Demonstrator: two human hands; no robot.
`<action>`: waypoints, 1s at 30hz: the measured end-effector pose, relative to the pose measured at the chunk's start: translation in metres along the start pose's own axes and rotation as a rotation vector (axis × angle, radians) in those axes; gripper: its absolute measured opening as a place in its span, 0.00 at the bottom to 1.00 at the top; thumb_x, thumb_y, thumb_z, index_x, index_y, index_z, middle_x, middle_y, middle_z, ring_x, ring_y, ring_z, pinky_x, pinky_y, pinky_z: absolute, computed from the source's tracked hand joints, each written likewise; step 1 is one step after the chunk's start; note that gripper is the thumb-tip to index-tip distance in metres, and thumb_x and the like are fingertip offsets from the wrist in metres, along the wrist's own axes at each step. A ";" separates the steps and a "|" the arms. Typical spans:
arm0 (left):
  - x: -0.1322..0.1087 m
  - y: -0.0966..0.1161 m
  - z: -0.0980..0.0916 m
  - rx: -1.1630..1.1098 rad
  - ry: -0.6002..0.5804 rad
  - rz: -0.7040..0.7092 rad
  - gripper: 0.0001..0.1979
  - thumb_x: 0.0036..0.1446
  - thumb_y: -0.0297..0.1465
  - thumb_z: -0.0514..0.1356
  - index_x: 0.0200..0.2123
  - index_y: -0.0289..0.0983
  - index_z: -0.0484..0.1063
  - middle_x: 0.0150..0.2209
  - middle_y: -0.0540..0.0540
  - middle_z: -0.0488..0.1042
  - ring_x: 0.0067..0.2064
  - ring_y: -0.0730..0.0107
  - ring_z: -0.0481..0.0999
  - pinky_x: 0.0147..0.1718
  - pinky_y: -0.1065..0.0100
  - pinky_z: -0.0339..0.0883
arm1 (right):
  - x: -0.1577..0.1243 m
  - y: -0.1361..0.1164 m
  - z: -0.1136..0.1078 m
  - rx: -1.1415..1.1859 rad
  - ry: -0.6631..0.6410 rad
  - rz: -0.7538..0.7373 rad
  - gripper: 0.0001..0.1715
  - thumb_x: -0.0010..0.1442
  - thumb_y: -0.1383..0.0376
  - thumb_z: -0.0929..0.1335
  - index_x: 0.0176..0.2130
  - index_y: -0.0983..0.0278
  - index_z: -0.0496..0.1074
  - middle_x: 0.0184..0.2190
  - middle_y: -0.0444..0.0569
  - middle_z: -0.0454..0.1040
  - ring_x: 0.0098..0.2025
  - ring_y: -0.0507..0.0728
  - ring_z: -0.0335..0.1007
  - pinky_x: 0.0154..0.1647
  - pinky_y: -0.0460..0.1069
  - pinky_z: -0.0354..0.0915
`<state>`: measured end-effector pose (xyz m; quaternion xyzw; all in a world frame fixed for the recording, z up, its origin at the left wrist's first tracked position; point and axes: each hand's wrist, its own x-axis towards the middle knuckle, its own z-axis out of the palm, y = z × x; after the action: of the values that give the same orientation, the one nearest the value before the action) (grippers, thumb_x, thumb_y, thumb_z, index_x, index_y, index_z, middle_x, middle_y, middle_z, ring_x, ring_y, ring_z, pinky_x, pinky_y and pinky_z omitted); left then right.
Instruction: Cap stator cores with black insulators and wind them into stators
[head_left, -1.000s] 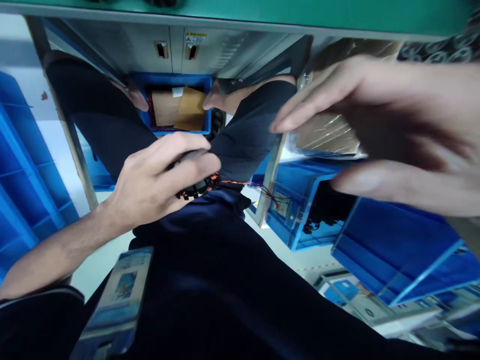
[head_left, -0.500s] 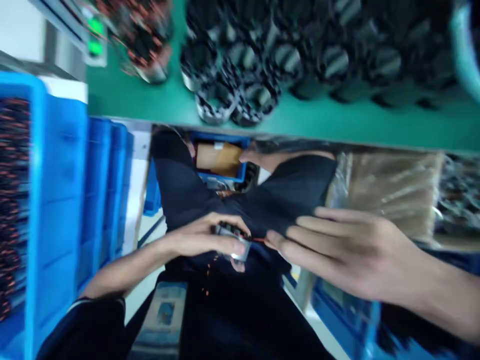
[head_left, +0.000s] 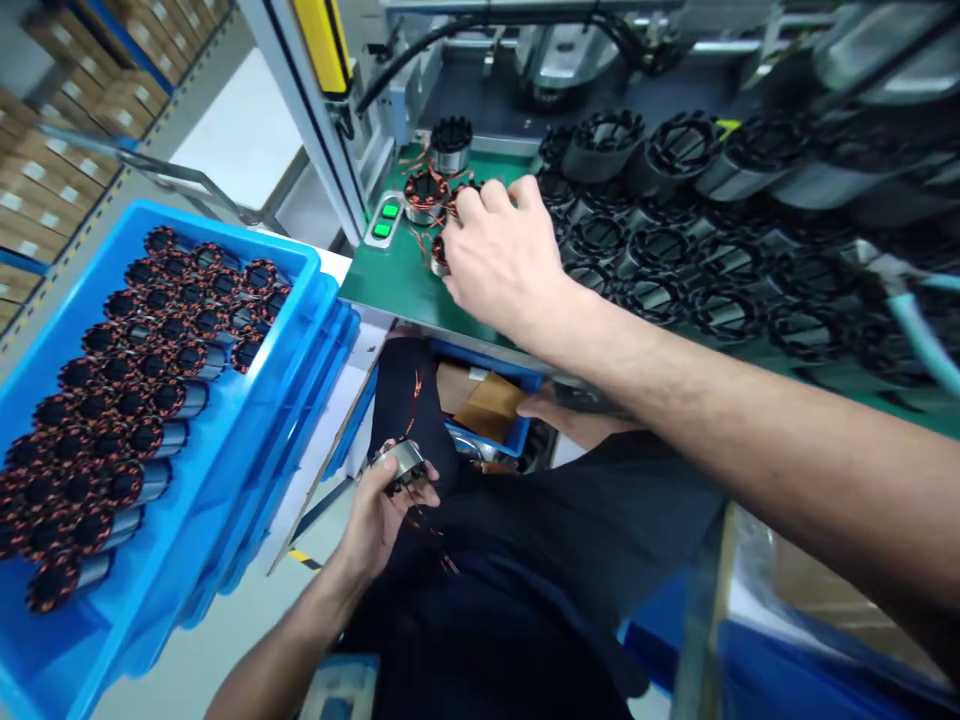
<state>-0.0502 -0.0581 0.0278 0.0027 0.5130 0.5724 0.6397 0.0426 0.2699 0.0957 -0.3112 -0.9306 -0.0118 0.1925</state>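
Note:
My left hand [head_left: 384,505] is low over my lap, closed around a small wound stator [head_left: 402,463] with a metal core and copper wire. My right hand [head_left: 501,255] reaches out over the green bench [head_left: 390,275], fingers curled down onto a wound stator [head_left: 439,256] among a few others with orange wire, such as one [head_left: 424,190] near the back. Whether the fingers grip it is hidden by the hand.
A blue crate [head_left: 247,410] at the left holds several rows of wound stators. Many empty black stator cores [head_left: 675,250] cover the bench at the right. Green buttons [head_left: 385,220] and a machine frame stand behind. A blue bin [head_left: 487,410] with cardboard sits under the bench.
The view has swung up from my lap to the bench. My right hand moved from beside the left hand up and forward onto the bench stators. My left hand kept hold of its stator.

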 end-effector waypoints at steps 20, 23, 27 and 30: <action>0.146 0.113 0.087 1.443 -0.050 1.055 0.32 0.74 0.41 0.77 0.72 0.36 0.76 0.83 0.22 0.73 0.88 0.31 0.71 0.85 0.34 0.69 | -0.284 -0.114 -0.035 0.865 -0.106 -0.139 0.22 0.71 0.51 0.87 0.49 0.58 0.80 0.70 0.59 0.79 0.76 0.66 0.74 0.85 0.67 0.74; 0.158 0.113 0.101 1.429 -0.064 1.062 0.36 0.75 0.40 0.76 0.77 0.33 0.73 0.84 0.20 0.71 0.91 0.28 0.65 0.87 0.30 0.64 | -0.303 -0.116 -0.036 0.852 -0.075 -0.020 0.22 0.68 0.53 0.87 0.49 0.57 0.80 0.70 0.61 0.78 0.73 0.69 0.77 0.80 0.69 0.79; 0.115 0.109 0.084 1.281 -0.145 1.285 0.51 0.66 0.42 0.82 0.84 0.37 0.67 0.87 0.24 0.67 0.91 0.26 0.63 0.90 0.26 0.55 | -0.300 -0.101 -0.059 0.744 0.034 0.184 0.18 0.70 0.52 0.84 0.47 0.57 0.80 0.70 0.64 0.79 0.70 0.75 0.81 0.69 0.71 0.86; 0.064 0.097 0.069 1.240 -0.531 1.026 0.55 0.57 0.39 0.88 0.83 0.47 0.71 0.84 0.33 0.74 0.85 0.32 0.73 0.87 0.36 0.66 | -0.286 -0.083 -0.083 0.652 0.077 0.314 0.14 0.73 0.54 0.83 0.48 0.56 0.81 0.71 0.63 0.81 0.68 0.73 0.83 0.66 0.69 0.88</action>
<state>-0.0872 0.0627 0.0765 0.7199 0.5019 0.3872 0.2827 0.2325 0.0272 0.0762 -0.3717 -0.8184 0.3037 0.3158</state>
